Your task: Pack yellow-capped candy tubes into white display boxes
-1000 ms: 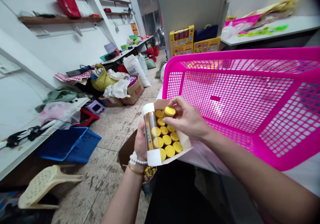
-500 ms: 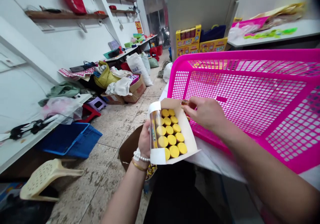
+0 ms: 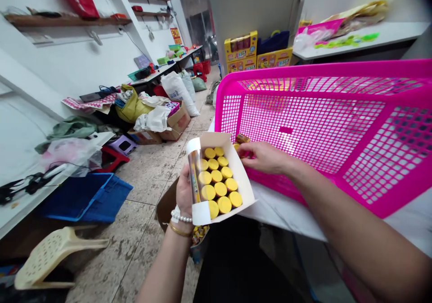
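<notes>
My left hand (image 3: pixel 184 195) grips an open carton (image 3: pixel 248 188) from its left side, tilting it toward me. The carton has a clear window on its left. Rows of upright small tubes with round yellow caps (image 3: pixel 216 176) fill it. Just right of the carton, my right hand (image 3: pixel 259 156) reaches into the near left part of a pink plastic basket (image 3: pixel 286 73), its fingers curled together and pointing down. Whatever is between those fingertips is hidden. Beside them, a small brown tube (image 3: pixel 242 138) lies in the basket.
Below the carton stands an open cardboard box (image 3: pixel 165 204), beside a container of small yellow-and-brown pieces (image 3: pixel 200 234). A cream plastic stool (image 3: pixel 50 253) and a blue crate (image 3: pixel 84 199) are at left. Yellow printed boxes (image 3: pixel 241 51) are stacked behind the basket.
My right hand has moved down and inward, from the carton's upper right corner to lower beside its right flap. The left hand still holds the carton. The view has shifted slightly right.
</notes>
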Demonstrator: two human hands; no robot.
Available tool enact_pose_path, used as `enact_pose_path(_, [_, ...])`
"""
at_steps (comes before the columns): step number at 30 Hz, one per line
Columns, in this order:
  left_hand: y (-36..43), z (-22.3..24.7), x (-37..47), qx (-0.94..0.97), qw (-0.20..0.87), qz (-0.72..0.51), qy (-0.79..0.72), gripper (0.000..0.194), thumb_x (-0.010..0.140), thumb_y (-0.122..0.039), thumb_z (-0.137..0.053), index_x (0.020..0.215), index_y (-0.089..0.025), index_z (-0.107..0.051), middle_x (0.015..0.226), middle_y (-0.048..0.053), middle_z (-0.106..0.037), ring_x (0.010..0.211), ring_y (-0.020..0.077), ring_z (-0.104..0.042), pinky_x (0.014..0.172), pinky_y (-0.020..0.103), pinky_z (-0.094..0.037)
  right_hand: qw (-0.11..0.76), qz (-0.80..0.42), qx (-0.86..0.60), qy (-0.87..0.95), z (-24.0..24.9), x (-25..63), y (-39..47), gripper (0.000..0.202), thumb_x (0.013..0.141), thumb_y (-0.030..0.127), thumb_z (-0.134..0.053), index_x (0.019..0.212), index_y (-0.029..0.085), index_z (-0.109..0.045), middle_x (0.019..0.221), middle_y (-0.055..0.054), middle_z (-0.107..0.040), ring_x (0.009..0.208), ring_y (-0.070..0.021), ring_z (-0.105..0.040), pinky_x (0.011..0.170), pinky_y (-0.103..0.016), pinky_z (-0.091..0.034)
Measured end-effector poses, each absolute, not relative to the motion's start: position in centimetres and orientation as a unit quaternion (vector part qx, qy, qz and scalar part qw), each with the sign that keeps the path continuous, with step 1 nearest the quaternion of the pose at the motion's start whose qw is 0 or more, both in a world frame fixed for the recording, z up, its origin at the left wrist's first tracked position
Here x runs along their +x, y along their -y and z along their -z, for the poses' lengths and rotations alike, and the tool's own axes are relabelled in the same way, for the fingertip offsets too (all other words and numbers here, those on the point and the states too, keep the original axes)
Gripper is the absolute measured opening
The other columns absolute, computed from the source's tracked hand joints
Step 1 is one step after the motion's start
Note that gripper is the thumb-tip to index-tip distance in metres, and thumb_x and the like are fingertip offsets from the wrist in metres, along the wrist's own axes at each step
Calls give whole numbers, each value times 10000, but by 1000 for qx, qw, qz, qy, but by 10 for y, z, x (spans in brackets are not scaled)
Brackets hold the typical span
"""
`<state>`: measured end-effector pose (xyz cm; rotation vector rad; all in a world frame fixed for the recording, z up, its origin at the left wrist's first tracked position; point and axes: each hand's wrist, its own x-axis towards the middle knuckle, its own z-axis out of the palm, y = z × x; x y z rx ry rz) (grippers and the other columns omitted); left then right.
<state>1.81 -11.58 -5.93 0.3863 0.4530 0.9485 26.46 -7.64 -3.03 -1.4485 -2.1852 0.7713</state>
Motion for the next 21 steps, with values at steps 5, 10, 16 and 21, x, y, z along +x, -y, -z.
enact_pose_path(5, [116,64,17,187,855,-440,-199,648,989,-631,-351,1510,-261,-462,1414,98,-647,1394,315,-526,1193,519,-366,161,-289,-501,800,30,261,79,340,806,214,-693,1144,246,-700,1048,-55,-754,863,-219,-693,719,-326,-524])
enact_pose_path(10, [115,68,16,177,865,-432,-181,683,986,-639,-351,1529,-235,-443,1447,111,-620,1435,332,-475,1213,525,-323,298,-232,-558,739,21,265,77,196,820,286,-698,987,210,-765,891,-56,-739,781,-209,-663,690,-348,-522])
enact_pose_path(16, [113,71,16,185,871,-423,-167,694,982,-636,-377,1526,-211,-452,1454,119,-613,1458,340,-444,1228,511,-290,482,-252,-421,726,7,230,80,326,830,208,-686,1155,198,-699,1046,-62,-723,918,-189,-677,805,-353,-572])
enact_pose_path(21, [113,71,14,177,879,-412,-162,680,987,-612,-393,1510,-186,-477,1434,126,-628,1432,340,-478,1208,492,-333,500,-198,-424,728,17,187,76,188,808,191,-755,955,167,-640,881,-34,-718,778,-166,-665,713,-315,-554])
